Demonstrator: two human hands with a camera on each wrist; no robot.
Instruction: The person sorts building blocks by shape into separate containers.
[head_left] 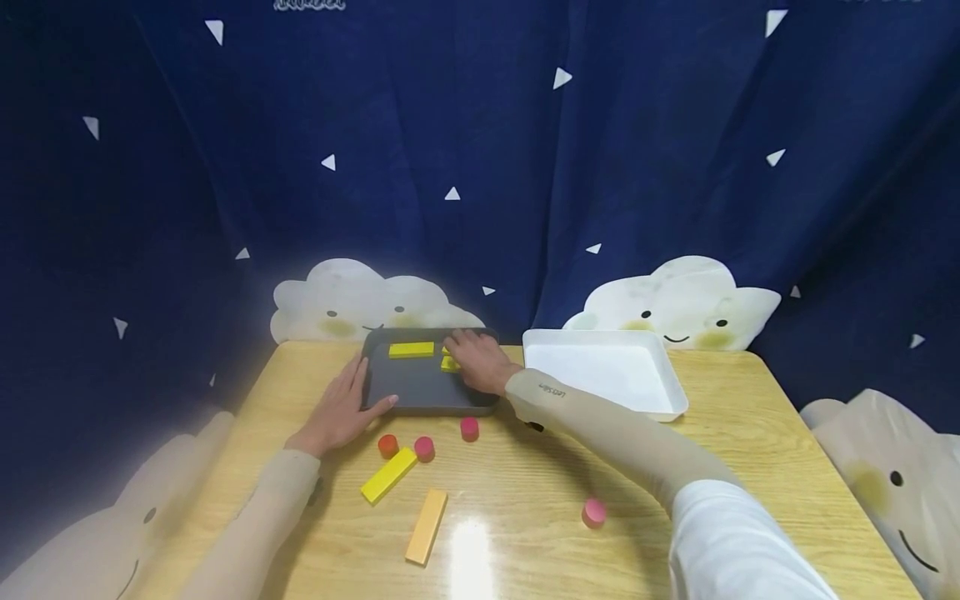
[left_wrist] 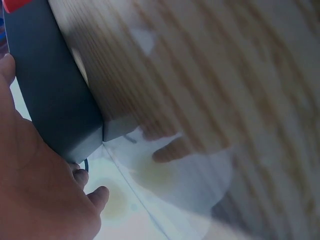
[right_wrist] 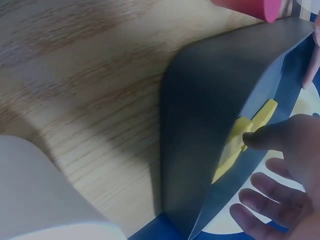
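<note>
A dark grey tray (head_left: 420, 392) stands near the table's back edge. At its left end, my left hand (head_left: 341, 412) rests with fairly straight fingers along the side and the thumb at the front rim. My right hand (head_left: 480, 362) reaches over the tray's right end. In the right wrist view, its thumb touches a yellow block (right_wrist: 234, 145), while the other fingers (right_wrist: 272, 189) stand apart from the block, loosely bent. In the head view, that hand partly hides yellow blocks (head_left: 449, 364). Another yellow block (head_left: 411, 350) lies along the tray's back side.
A white tray (head_left: 600, 371) stands right of the grey one. In front lie a red cylinder (head_left: 387, 446), pink cylinders (head_left: 469, 429), (head_left: 424, 449), a yellow block (head_left: 388, 475) and an orange block (head_left: 427, 527). One more pink cylinder (head_left: 594, 512) sits below the right forearm.
</note>
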